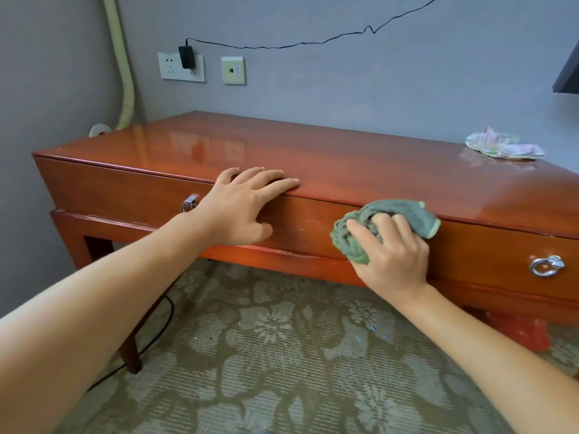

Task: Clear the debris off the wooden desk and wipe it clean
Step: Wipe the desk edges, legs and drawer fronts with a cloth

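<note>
Left hand (247, 205): open, fingers flat on the glossy reddish-brown wooden counter (329, 155), near edge.
Right hand (391, 255): clutching bunched green cloth (385, 223) against counter front.
Far right: crumpled pale wrapper (504, 145).

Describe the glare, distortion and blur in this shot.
Head view: the glossy desk top throws pale glare and mirrors the wall sockets; wide-angle bowing curves the desk's front edge; the crumpled wrapper at far right looks soft; both hands stay sharp.
</note>
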A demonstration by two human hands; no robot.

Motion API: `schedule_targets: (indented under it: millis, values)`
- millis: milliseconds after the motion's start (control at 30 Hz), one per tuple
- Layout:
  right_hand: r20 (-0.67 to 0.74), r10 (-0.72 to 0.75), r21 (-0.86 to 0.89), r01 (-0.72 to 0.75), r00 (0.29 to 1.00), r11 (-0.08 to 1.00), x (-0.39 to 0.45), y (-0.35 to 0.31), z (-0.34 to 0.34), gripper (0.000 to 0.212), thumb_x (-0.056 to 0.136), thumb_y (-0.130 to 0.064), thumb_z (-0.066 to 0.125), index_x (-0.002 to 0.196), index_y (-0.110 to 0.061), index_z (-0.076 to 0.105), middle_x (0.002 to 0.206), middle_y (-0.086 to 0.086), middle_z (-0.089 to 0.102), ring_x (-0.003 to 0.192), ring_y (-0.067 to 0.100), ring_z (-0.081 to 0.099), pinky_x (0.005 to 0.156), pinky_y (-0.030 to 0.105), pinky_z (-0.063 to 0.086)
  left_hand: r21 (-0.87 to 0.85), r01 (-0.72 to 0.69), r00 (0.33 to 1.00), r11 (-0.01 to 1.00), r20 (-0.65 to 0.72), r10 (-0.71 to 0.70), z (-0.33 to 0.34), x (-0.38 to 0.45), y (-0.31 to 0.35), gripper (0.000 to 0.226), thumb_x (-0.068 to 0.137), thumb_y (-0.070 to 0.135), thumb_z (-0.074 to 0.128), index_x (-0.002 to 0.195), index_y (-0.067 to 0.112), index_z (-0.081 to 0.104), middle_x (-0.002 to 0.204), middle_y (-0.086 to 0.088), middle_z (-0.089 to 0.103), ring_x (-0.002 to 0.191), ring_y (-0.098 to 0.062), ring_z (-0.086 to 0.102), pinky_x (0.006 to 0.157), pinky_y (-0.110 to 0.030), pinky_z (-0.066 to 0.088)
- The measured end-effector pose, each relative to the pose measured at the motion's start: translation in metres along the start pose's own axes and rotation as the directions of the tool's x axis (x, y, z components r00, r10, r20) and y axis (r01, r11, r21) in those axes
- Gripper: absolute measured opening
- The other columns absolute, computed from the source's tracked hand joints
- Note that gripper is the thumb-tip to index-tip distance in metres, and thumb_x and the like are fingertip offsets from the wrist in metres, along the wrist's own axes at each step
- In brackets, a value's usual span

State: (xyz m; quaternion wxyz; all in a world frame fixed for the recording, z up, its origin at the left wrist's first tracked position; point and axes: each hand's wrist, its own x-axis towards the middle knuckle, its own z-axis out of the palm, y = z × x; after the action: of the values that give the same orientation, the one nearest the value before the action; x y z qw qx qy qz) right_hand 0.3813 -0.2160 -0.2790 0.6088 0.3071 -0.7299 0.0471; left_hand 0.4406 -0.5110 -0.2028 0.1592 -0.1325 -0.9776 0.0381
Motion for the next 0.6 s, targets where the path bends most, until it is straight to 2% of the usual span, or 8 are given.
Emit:
schedule_targets:
  millis: [200,267,433,533,600]
  values:
    - [0.028,-0.105,0.09,0.102,0.994,0.991,0.036,-0.074,0.032,0.01,0.087,-0.02,0.072,0.096,-0.021,0.076,0.089,0.002,0.064,0.077,0.026,0.058,0.048,0.035,0.044,-0.054,0.02,1.0,0.998,-0.02,-0.021,-0.002,0.002,-0.002,0.104,0.063,0.033,0.046,0.161,0.049,0.015,0.17,0.012,0.022,0.157,-0.018,0.017,0.124,-0.049,0.013]
    - [0.037,-0.111,0.096,0.108,0.993,0.99,0.031,-0.074,0.033,0.014,0.086,-0.02,0.074,0.099,-0.021,0.076,0.091,0.002,0.064,0.078,0.026,0.058,0.047,0.034,0.044,-0.092,0.029,0.999,0.995,-0.01,-0.03,-0.004,0.0,-0.002,0.107,0.06,0.028,0.041,0.161,0.051,0.015,0.17,0.014,0.02,0.158,-0.015,0.016,0.125,-0.047,0.013]
    - [0.074,-0.002,0.031,0.0,0.997,1.0,-0.011,-0.016,0.002,0.021,0.088,-0.032,0.079,0.106,-0.021,0.079,0.089,0.007,0.062,0.075,0.028,0.06,0.048,0.032,0.048,-0.129,0.036,0.999,0.991,-0.002,-0.037,-0.006,0.0,-0.002,0.106,0.061,0.025,0.036,0.16,0.052,0.015,0.171,0.016,0.018,0.158,-0.013,0.012,0.125,-0.044,0.009]
    - [0.087,0.128,0.047,-0.133,0.988,0.99,0.004,-0.03,0.005,0.018,0.085,-0.03,0.081,0.1,-0.02,0.079,0.085,0.007,0.058,0.074,0.028,0.059,0.048,0.03,0.042,-0.146,0.043,0.999,0.988,-0.002,-0.044,-0.007,0.002,-0.001,0.105,0.062,0.023,0.035,0.16,0.053,0.016,0.17,0.017,0.018,0.158,-0.012,0.012,0.124,-0.044,0.009]
    - [0.075,0.151,0.093,-0.158,0.986,0.983,0.021,-0.058,0.015,0.017,0.084,-0.03,0.079,0.098,-0.021,0.078,0.085,0.007,0.057,0.076,0.028,0.059,0.049,0.031,0.04,-0.159,0.051,0.999,0.986,0.008,-0.05,-0.008,0.002,0.0,0.103,0.065,0.02,0.04,0.16,0.053,0.016,0.171,0.017,0.018,0.158,-0.012,0.011,0.124,-0.044,0.008]
